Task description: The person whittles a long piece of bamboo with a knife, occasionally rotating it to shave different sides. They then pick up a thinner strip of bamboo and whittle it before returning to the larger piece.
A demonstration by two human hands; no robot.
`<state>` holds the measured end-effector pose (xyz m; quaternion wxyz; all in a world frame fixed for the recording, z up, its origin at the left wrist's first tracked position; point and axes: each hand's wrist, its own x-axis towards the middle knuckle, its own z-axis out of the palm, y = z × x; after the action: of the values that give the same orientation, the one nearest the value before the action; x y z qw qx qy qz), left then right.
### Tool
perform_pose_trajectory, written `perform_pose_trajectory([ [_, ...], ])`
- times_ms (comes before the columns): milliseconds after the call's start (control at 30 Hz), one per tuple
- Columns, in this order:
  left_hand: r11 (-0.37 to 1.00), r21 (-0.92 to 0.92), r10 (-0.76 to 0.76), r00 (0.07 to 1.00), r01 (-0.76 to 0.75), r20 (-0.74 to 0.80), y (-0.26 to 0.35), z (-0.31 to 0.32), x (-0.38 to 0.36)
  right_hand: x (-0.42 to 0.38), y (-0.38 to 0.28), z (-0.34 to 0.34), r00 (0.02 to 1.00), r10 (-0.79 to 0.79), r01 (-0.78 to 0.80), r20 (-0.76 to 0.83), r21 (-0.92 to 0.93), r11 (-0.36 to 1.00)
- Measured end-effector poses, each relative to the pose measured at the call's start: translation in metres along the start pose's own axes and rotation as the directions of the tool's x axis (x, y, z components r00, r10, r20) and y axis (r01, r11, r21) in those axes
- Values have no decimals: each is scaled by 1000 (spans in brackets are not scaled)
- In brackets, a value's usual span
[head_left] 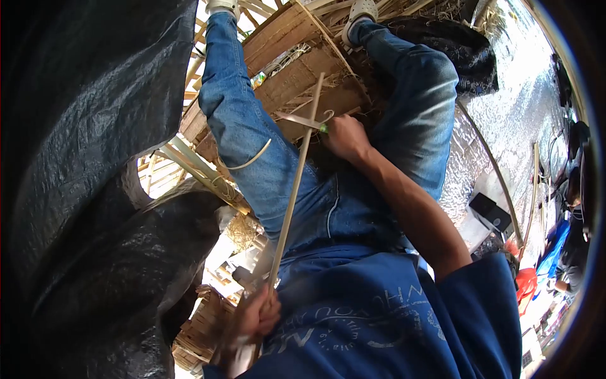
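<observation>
My right hand (pixel 346 138) is closed round the green handle of a knife (pixel 297 119) between my knees. The knife's blade points left and crosses a long, thin bamboo strip (pixel 295 189), touching or nearly touching it. A small curl of shaving shows beside the crossing. At the lower left, near my waist, my left hand (pixel 259 312) is wrapped round the strip's near end, somewhat blurred by motion. From there the strip slants up and away between my legs. A loose curved sliver (pixel 252 158) lies on my left thigh.
Split bamboo pieces (pixel 284 38) and shavings lie around my feet. Black plastic sheeting (pixel 101 126) hangs on the left. On the right are a shiny silvery sheet (pixel 480 139), a dark device (pixel 489 213) and a red cloth (pixel 526 287). Bamboo poles (pixel 199 170) stand by my left leg.
</observation>
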<state>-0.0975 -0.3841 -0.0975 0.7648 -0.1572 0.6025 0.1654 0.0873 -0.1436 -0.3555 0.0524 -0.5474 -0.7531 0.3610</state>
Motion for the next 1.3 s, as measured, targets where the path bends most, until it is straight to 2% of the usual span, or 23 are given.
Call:
perform_pose_trajectory([
  [33, 1000, 0, -11, 1000, 11, -6, -19, -14, -4, 0, -9, -3, 998, 18, -15, 62, -45, 999],
  [67, 958, 204, 186, 979, -201, 89, -43, -31, -1, -1, -8, 3, 997, 17, -14, 71, -43, 999],
  [100, 827, 375, 358, 907, -418, 223, -51, -37, 1, 0, -7, 8, 998, 9, -9, 54, 12, 1000],
  [133, 825, 368, 370, 903, -428, 219, -55, -41, 2, 3, -6, 11, 999, -5, 3, 36, 64, 998],
  [200, 937, 136, 301, 940, -323, 159, -53, -36, 10, -5, -21, -9, 996, -61, 57, 65, 50, 997],
  [233, 764, 427, 478, 869, -483, 127, -50, -25, 13, -12, -28, -17, 991, -94, 90, 95, 39, 995],
  [267, 766, 411, 488, 863, -495, 130, -42, -21, 16, -18, -29, -19, 989, -106, 104, 100, 24, 994],
  [333, 986, -38, 165, 980, -162, 106, -27, -15, 23, -30, -27, -27, 989, -147, 146, 35, 30, 989],
  [467, 984, 94, 145, 987, -151, 75, -17, -13, 17, -30, -21, -34, 996, -91, 91, 9, -17, 996],
  [500, 983, 134, 133, 991, -127, -32, -16, -5, 5, -24, -21, -36, 1000, 4, -4, -8, -16, 1000],
  [533, 980, 154, 130, 991, -123, -36, -23, -5, -4, -17, -15, -37, 1000, 17, -17, -20, -4, 1000],
  [600, 923, 382, 192, 924, -55, -331, -43, -17, -21, 4, -4, -30, 995, 42, -46, -87, -40, 998],
  [633, 897, 440, 217, 899, -31, -380, -53, -22, -32, 13, 0, -25, 995, 52, -54, -87, -24, 998],
  [700, 880, 470, 237, 924, -73, -301, -67, -31, -50, 29, 11, -14, 967, 191, -185, -166, 51, 981],
  [800, 887, 450, 235, 942, -105, -242, -81, -40, -60, 46, 25, -2, 951, 180, -157, -253, 109, 982],
  [933, 896, 390, 279, 952, -211, -128, -91, -49, -58, 58, 32, -23, 940, 250, -259, -232, -9, 966],
  [1033, 873, 324, 380, 925, -365, 19, -89, -50, -35, 43, 9, -38, 865, 325, -247, -381, 240, 939],
  [1067, 869, 290, 403, 913, -402, 58, -84, -47, -24, 34, 6, -43, 864, 310, -237, -396, 224, 945],
  [1100, 940, 181, 306, 949, -288, -79, -75, -37, -16, 26, 4, -47, 844, 358, -233, -399, 329, 915],
  [1167, 916, 187, 379, 918, -355, -116, -58, -28, 17, 10, 5, -58, 824, 396, -218, -405, 417, 882],
  [1200, 926, 161, 365, 918, -341, -158, -40, -16, 30, 1, 7, -67, 843, 494, -224, -213, 696, 683],
  [1233, 933, 90, 356, 928, -347, -113, -20, -6, 44, -8, 7, -74, 854, 520, -243, 4, 886, 394],
  [1300, 940, 21, 342, 937, -342, -69, 15, 10, 67, -30, -4, -84, 862, 506, -216, 16, 915, 340],
])
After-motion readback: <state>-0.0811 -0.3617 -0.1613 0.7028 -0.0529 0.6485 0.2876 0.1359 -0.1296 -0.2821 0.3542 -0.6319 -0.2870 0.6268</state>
